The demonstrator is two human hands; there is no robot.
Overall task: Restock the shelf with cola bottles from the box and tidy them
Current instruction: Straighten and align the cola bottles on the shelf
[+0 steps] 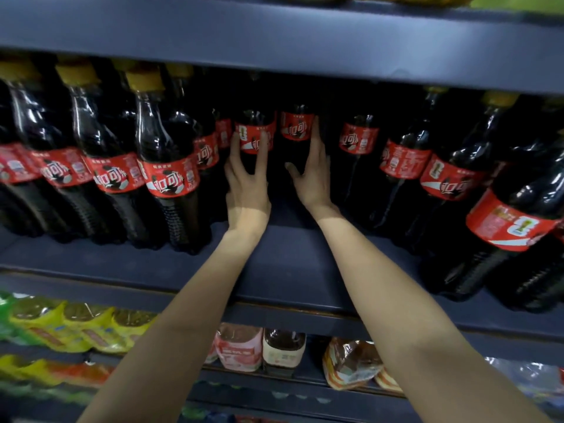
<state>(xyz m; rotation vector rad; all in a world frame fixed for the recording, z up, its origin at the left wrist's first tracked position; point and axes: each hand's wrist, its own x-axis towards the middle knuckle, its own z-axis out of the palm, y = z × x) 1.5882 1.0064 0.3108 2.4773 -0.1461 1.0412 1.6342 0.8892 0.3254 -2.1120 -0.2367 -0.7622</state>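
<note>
Both hands reach deep into the shelf (290, 270). The left hand (247, 190) has a wide grip around one back-row cola bottle (254, 132); the right hand (311, 175) lies flat against its one-o'clock neighbour (296, 125), probably straightening the row.

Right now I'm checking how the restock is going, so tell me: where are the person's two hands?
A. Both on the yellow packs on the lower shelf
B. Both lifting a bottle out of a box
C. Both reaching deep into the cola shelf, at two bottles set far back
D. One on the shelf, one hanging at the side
C: the left hand grips one back cola bottle, and the right hand lies along the bottle beside it.
</note>
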